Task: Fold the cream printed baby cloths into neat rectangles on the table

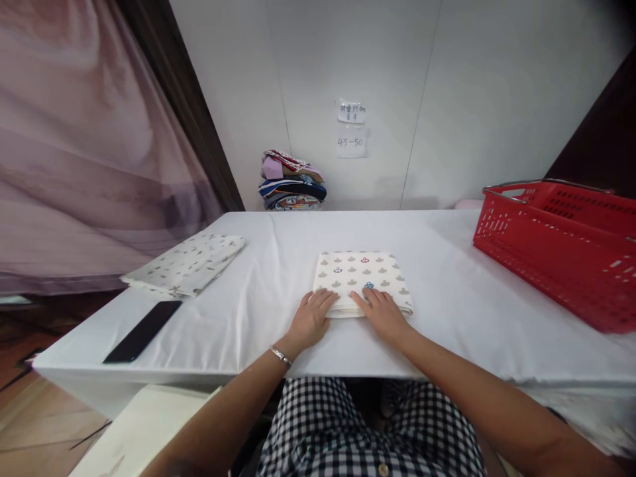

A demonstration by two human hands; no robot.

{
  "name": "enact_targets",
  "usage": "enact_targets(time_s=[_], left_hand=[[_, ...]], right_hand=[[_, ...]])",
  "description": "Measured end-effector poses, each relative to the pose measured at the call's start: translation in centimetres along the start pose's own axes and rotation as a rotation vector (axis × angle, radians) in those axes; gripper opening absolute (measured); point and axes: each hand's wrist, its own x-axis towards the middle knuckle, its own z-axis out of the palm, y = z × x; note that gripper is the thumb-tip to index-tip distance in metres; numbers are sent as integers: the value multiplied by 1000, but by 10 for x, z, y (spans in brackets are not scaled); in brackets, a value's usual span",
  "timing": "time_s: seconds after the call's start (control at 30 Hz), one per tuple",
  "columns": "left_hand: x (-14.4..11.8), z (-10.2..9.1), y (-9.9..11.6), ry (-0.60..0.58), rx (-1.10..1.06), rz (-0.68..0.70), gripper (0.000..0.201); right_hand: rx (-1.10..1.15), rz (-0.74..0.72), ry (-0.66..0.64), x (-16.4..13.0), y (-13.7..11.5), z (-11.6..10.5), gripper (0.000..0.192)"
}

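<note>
A folded cream cloth (355,268) with small grey, red and blue prints lies flat on the white-covered table, close to its front edge. My left hand (312,319) rests on the cloth's near left corner, fingers stretched out over it. On the near right part of the same cloth lies my right hand (383,315), its fingers flat and somewhat spread. Neither hand grips the fabric. The layers of the fold show along the near edge between the hands.
Another folded white patterned cloth (193,262) lies at the table's left, with a black phone-like slab (143,331) in front of it. A red perforated basket (556,252) stands at the right. Behind the table rises a stack of folded fabrics (292,185) against the wall.
</note>
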Motion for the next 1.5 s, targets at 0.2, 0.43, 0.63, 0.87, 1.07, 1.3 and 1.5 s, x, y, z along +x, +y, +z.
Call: enact_targets(time_s=[0.2, 0.43, 0.63, 0.87, 1.07, 1.3, 1.5], left_hand=[[6, 0, -1, -10, 73, -48, 66], [3, 7, -6, 208, -158, -198, 67], [9, 0, 2, 395, -973, -797, 69], [24, -13, 16, 202, -1610, -962, 69], [51, -43, -6, 171, -1845, -728, 66], [88, -60, -51, 64, -1360, -714, 55], [89, -23, -81, -220, -507, -747, 56]], right_hand=[[-72, 45, -96, 10, 0, -4, 70], [88, 128, -219, 30, 19, -33, 80], [380, 301, -51, 83, 54, -86, 77], [1134, 443, 128, 124, 89, -154, 83], [1713, 625, 306, 93, 83, -146, 78], [1990, 780, 355, 40, 23, -60, 55], [2112, 953, 90, 2, -22, -9, 48]])
